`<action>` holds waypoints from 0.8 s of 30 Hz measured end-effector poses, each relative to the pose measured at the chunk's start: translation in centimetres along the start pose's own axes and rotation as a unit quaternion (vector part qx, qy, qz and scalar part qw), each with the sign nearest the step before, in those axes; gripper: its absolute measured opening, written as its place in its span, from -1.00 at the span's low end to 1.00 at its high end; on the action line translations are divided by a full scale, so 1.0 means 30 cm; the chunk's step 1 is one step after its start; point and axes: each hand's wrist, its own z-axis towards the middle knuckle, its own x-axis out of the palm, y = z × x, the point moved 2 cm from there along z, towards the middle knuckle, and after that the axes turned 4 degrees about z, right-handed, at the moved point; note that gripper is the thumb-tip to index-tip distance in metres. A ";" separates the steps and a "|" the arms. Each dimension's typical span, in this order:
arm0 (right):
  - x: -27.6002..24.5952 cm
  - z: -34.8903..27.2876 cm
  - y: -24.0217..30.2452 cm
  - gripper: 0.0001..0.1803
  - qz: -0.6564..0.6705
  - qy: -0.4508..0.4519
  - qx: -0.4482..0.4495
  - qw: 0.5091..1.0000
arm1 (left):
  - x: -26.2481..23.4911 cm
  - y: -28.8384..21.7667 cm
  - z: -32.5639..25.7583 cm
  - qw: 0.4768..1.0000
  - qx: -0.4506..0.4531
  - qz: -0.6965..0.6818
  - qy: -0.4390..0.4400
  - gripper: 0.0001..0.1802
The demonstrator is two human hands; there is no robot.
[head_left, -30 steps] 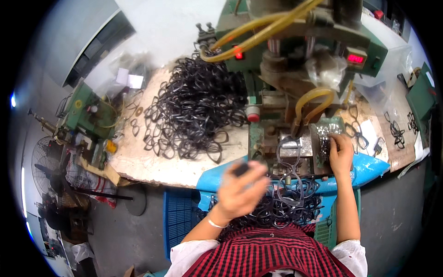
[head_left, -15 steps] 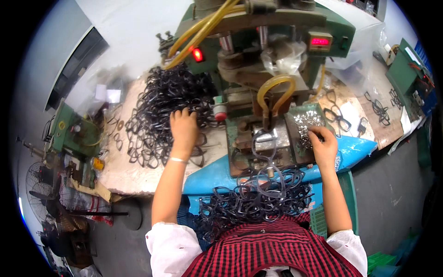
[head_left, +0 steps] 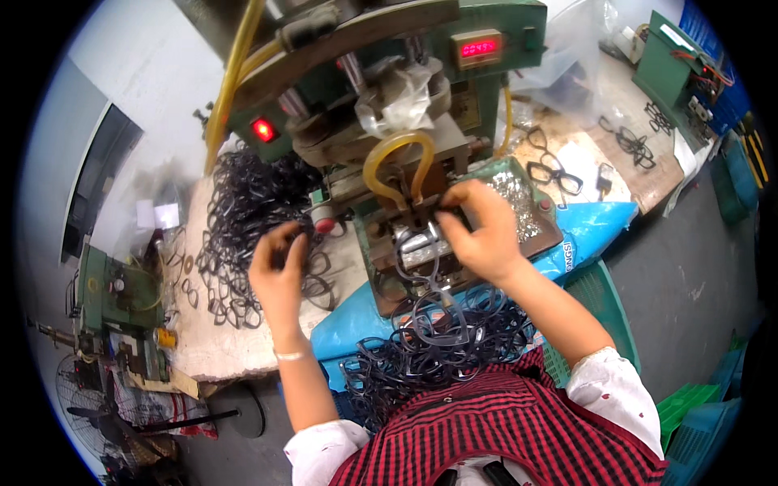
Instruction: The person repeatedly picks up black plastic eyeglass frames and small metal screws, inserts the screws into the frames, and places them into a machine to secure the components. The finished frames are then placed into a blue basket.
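Note:
My left hand hovers at the near right side of the heap of dark eyeglass frames. Its fingers are curved, the thumb stands apart, and I make out nothing in it, though the fingertips blur. My right hand reaches to the metal block under the green press. Its thumb and forefinger close beside the clamp; whatever they pinch is too small to make out. A translucent grey eyeglass frame sits at the block and hangs toward me. Small shiny metal parts fill the tray right of the block.
More dark frames lie in my lap against blue plastic sheeting. A red button projects left of the press bed. Loose frames rest on the table at right. A green basket stands beside my right arm.
My right hand has moved left from the tray of metal parts to the clamp. My left hand has drawn back from the heap toward me. The view has shifted right.

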 end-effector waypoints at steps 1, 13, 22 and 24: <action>0.010 -0.009 0.016 -0.79 0.019 -0.013 0.022 0.999 | 0.002 -0.001 -0.052 0.999 0.013 -0.046 -0.015 -0.89; 0.079 -0.031 0.026 -0.59 0.239 0.010 0.186 0.953 | -0.015 -0.308 -0.083 0.922 0.287 -0.260 -0.012 -0.82; -0.025 -0.060 0.058 -0.49 0.137 0.105 0.171 0.970 | 0.069 -0.385 -0.145 0.857 0.507 0.051 0.076 -0.62; -0.112 -0.077 -0.046 -0.66 -0.179 0.052 0.072 0.980 | 0.124 -0.417 -0.203 0.802 0.586 0.066 0.094 -0.56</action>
